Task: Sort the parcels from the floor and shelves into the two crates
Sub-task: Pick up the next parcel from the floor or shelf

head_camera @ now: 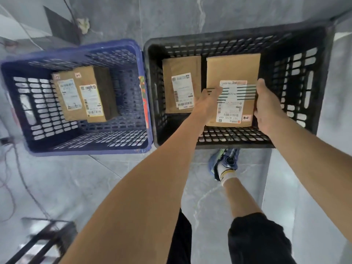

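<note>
Two crates stand side by side on the floor: a blue crate point(141, 92) on the left and a black crate point(297, 44) on the right. Inside the black crate a brown cardboard parcel point(232, 71) with a white label is held between my hands. My left hand point(206, 103) grips its left edge and my right hand point(266, 109) grips its right edge. A second brown parcel point(181, 73) lies in the black crate to its left. In the blue crate lie two labelled parcels point(82, 96) close together.
My foot in a blue shoe point(224, 162) stands just in front of the black crate. A dark metal rack point(47, 241) shows at the lower left. Cables point(17, 168) run over the grey tiled floor on the left.
</note>
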Available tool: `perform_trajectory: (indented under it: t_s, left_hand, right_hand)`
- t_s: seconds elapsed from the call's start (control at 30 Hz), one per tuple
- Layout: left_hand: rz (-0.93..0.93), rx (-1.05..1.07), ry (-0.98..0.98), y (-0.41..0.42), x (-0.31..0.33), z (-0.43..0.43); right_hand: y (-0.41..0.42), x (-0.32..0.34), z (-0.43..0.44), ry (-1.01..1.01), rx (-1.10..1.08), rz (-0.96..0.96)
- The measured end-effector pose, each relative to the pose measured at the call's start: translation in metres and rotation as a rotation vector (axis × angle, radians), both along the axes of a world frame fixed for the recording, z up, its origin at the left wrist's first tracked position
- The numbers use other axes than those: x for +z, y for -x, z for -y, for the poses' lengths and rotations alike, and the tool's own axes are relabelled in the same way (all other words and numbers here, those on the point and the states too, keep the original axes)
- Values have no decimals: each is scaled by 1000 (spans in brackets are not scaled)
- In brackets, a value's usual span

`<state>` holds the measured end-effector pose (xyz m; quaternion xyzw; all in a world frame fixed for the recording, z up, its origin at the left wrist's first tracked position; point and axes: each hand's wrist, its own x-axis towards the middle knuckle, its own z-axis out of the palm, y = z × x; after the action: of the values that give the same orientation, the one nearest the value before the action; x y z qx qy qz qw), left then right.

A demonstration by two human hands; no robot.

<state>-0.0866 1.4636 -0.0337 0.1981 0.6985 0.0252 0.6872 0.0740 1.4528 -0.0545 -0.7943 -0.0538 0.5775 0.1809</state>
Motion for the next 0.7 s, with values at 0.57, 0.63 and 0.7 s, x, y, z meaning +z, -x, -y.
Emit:
perform_trajectory:
  t_s: [0.57, 0.63, 0.7]
  left_hand:
    - [-97, -226, -53, -17, -79, -29]
    - [-97, -193, -34, -17, -88, -26]
    - [-87, -146, 20, -16, -80, -30]
  right_hand:
    - [-4, -111, -27, -29, 47, -228]
    - [-6, -116, -25, -14, 62, -243]
    - [-13, -132, -20, 5, 81, -273]
